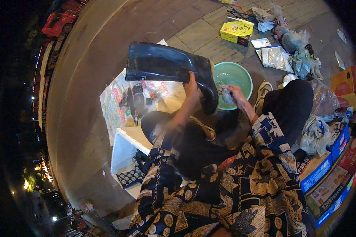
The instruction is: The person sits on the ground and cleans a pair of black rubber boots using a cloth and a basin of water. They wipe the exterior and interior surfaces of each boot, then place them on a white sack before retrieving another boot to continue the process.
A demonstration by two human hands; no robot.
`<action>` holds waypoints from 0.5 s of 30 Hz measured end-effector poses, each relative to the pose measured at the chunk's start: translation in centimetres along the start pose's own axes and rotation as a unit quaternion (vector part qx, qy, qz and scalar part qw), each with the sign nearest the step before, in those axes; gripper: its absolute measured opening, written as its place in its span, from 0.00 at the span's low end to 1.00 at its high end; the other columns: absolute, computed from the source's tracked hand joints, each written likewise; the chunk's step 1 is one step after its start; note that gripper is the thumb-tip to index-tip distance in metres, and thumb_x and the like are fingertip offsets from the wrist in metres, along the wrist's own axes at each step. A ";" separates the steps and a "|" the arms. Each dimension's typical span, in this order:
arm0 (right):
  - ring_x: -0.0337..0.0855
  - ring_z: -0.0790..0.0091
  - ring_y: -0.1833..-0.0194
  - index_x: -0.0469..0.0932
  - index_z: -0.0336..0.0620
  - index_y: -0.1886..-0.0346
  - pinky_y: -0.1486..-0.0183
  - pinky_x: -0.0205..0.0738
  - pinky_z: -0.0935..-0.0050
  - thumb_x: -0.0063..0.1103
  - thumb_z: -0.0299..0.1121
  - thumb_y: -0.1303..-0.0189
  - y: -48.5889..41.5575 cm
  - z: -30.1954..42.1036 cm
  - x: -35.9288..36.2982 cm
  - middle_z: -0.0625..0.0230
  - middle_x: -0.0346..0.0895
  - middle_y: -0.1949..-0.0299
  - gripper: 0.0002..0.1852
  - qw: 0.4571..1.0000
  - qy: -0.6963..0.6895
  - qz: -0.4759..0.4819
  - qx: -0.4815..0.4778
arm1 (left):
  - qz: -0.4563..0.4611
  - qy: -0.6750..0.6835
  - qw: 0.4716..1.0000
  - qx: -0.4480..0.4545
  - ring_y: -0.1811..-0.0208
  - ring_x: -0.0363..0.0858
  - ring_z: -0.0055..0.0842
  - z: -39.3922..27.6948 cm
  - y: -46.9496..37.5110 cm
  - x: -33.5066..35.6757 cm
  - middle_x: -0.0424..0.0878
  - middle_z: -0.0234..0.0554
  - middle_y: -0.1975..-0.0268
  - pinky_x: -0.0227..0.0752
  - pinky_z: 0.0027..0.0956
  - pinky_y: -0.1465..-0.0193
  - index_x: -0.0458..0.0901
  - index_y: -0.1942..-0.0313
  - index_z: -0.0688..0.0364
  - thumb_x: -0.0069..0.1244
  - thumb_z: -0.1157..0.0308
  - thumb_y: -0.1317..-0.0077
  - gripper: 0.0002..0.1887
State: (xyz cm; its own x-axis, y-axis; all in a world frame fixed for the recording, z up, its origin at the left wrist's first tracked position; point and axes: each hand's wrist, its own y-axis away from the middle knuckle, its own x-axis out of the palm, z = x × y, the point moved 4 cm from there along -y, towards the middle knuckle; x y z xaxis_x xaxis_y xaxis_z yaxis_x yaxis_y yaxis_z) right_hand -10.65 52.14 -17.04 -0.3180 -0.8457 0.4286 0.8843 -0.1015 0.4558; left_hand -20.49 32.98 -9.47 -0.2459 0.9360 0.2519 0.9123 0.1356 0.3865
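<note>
My left hand [191, 89] grips a black rubber boot [166, 63] around its ankle, with the shaft pointing left and the sole facing right. A pale wet cloth [225, 92] is held in my right hand [237, 94], over a light green plastic basin [249, 86] just right of the boot. Liquid shows inside the basin. Under and left of the boot, a printed woven sack [114, 97] lies on the pavement with several dark tools or small items on it, too blurred to name.
A white foam box [116, 154] stands at my left knee. A yellow cardboard box [236, 30] lies beyond the basin, with plastic bags [302, 63] and flat packets to its right. Cardboard cartons [317, 174] line my right side. A red truck [59, 23] is at the far upper left.
</note>
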 end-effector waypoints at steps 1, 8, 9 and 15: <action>0.79 0.70 0.66 0.79 0.32 0.57 0.62 0.74 0.70 0.53 0.32 0.38 0.9 0.8 0.9 0.63 0.80 0.65 0.13 0.995 0.057 0.014 -0.082 | -0.006 -0.057 0.998 0.015 0.48 0.77 0.32 0.1 0.1 0.2 0.78 0.46 0.46 0.72 0.31 0.45 0.66 0.38 0.68 0.52 0.52 0.34 0.33; 0.79 0.57 0.62 0.77 0.36 0.55 0.57 0.72 0.67 0.57 0.21 0.47 5.8 3.4 5.3 0.55 0.76 0.63 0.14 0.884 0.299 -0.008 -0.359 | -0.025 -0.091 0.996 0.006 0.47 0.76 0.34 2.1 1.8 0.8 0.78 0.48 0.45 0.68 0.34 0.44 0.73 0.45 0.70 0.52 0.50 0.35 0.31; 0.78 0.55 0.61 0.76 0.36 0.56 0.57 0.72 0.66 0.58 0.21 0.48 5.8 3.7 5.7 0.54 0.75 0.63 0.14 0.874 0.323 -0.020 -0.363 | -0.021 -0.094 0.995 0.013 0.48 0.77 0.34 2.3 1.8 1.0 0.78 0.47 0.47 0.70 0.34 0.45 0.73 0.45 0.68 0.53 0.50 0.34 0.29; 0.75 0.48 0.60 0.74 0.36 0.57 0.58 0.71 0.61 0.57 0.22 0.47 2.4 6.1 8.7 0.52 0.72 0.63 0.12 0.823 0.292 -0.096 -0.477 | 0.050 -0.103 0.993 0.000 0.50 0.77 0.30 4.3 2.8 1.2 0.78 0.43 0.48 0.72 0.34 0.47 0.74 0.45 0.66 0.52 0.55 0.32 0.25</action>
State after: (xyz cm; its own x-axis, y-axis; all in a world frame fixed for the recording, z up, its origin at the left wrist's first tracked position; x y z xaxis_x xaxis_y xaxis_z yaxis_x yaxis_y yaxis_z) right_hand -13.39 47.72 -7.41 -0.5108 -0.8455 -0.1554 0.7914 -0.3918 -0.4692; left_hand -16.86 35.83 -11.90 -0.0823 0.9914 0.1013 0.9289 0.0395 0.3683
